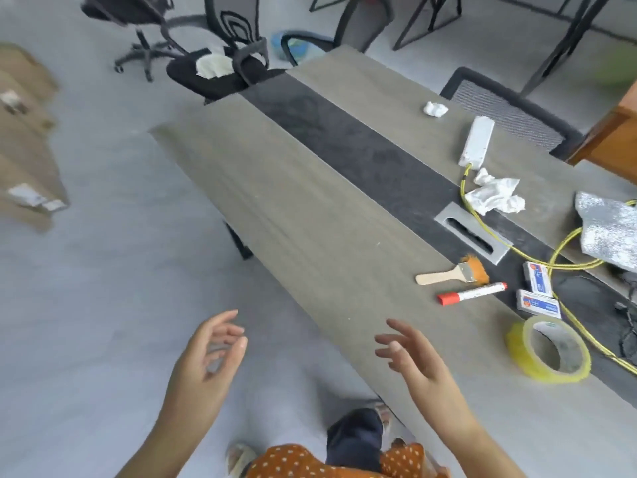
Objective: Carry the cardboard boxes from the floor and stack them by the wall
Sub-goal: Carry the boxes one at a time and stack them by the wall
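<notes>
Both hands are hanging empty, left hand [206, 353] and right hand [413, 357], each grip spread loose beside the bench's near corner. Cardboard boxes [27, 139] are lying on the floor, far left; she's needing to walk over and lift one.

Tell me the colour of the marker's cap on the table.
Red. The marker has a white barrel with a red cap; clearest in the head view, beside the brush.

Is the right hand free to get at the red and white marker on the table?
Probably yes: the right hand is open and empty, and only bare grey table lies between it and the red and white marker.
</notes>
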